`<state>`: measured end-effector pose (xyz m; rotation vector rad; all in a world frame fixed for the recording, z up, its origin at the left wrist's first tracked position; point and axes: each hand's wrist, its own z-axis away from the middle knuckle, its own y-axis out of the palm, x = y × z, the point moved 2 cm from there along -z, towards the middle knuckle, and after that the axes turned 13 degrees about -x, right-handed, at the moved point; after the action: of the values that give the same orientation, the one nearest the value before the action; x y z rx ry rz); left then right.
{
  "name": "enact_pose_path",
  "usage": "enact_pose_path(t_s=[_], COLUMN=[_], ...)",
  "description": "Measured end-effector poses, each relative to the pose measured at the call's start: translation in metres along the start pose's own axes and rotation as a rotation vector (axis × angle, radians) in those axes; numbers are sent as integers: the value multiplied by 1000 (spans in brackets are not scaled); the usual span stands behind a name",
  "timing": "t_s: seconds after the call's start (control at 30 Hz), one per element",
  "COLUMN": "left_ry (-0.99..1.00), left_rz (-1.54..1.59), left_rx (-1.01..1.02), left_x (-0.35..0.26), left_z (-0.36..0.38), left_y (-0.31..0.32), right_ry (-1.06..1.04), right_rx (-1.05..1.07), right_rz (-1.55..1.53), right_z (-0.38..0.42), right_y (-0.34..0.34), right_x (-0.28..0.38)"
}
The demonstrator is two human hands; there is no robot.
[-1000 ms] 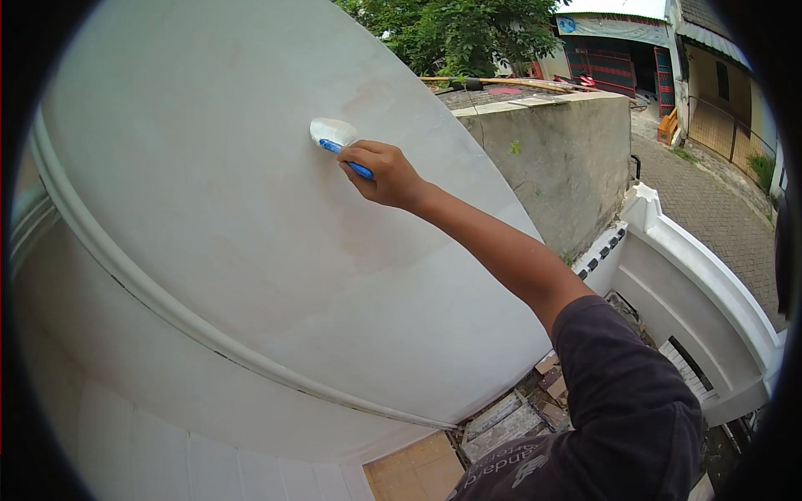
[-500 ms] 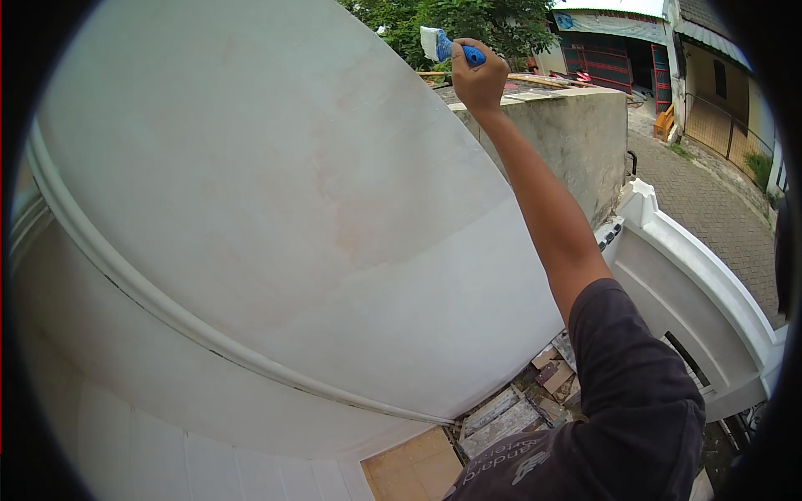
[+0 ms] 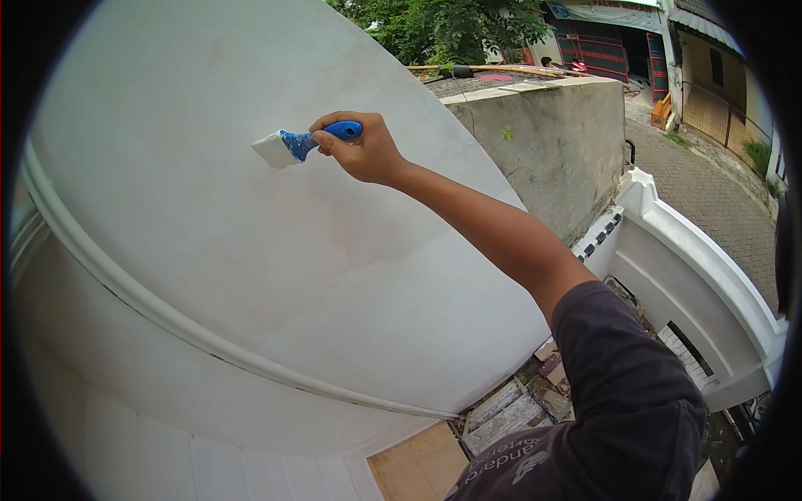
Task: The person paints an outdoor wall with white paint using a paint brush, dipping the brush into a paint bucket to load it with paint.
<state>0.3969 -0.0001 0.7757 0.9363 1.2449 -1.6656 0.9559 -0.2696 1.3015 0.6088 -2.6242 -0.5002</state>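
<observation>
My right hand (image 3: 361, 149) is closed round the blue handle of a paintbrush (image 3: 294, 145), arm stretched out in front of the wall. White paint coats the bristles, which point left, and specks the blue ferrule end. Behind the brush spreads a tall white wall (image 3: 251, 242) with faint pinkish and greyish patches. The bristle tip overlaps the upper part of this wall in the view. My left hand is out of sight.
A white pipe (image 3: 167, 321) runs down along the wall. Boards and rubble (image 3: 505, 417) lie at its foot beside tan floor tiles (image 3: 418, 463). A grey concrete wall (image 3: 551, 150) and a white fence (image 3: 702, 275) stand at the right, with a paved lane (image 3: 710, 209) beyond.
My right hand has swung left and down with the paintbrush, from beyond the wall's slanting edge to in front of the white surface. The grip on the handle continues.
</observation>
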Motion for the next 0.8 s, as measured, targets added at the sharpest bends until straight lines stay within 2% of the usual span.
enact_pose_path(t_s=[0.03,0.17,0.27,0.33,0.43,0.53,0.57,0.6,0.63,0.67,0.7,0.8], left_ry=[-4,-18,-35,-48,-61,-67,-66,-65,-63,-60,-59,-48], left_rz=[1,6,19,13,2,-3,-8,-16,-21,-23,-25,-42], left_rx=[-4,-16,-23,-27,-24,-33,-35,-35,-32,-27,-24,-27], left_x=[1,5,11,16,20,21,21,20,18,16,15,9], left_z=[0,1,4,8,12,13,13,12,11,9,8,3], left_y=[-1,-4,1,-3,-6,-10,-13,-16,-17,-14,-13,-19], right_ry=[87,0,-335,-426,-758,-733,-624,-630,-662,-605,-615,-272], right_rx=[-57,-283,-343,-437,-414,-325,-255,-134,-82,-2,15,211], right_rz=[-40,194,579,644,759,885,864,855,775,714,531,233], right_z=[-8,-51,-67,-70,-60,-40,-28,-14,1,17,30,52], right_y=[-8,-74,-112,-126,-121,-106,-93,-79,-65,-50,-37,-21], right_x=[0,-26,-5,1,3,-2,-8,-9,-17,-11,-12,0])
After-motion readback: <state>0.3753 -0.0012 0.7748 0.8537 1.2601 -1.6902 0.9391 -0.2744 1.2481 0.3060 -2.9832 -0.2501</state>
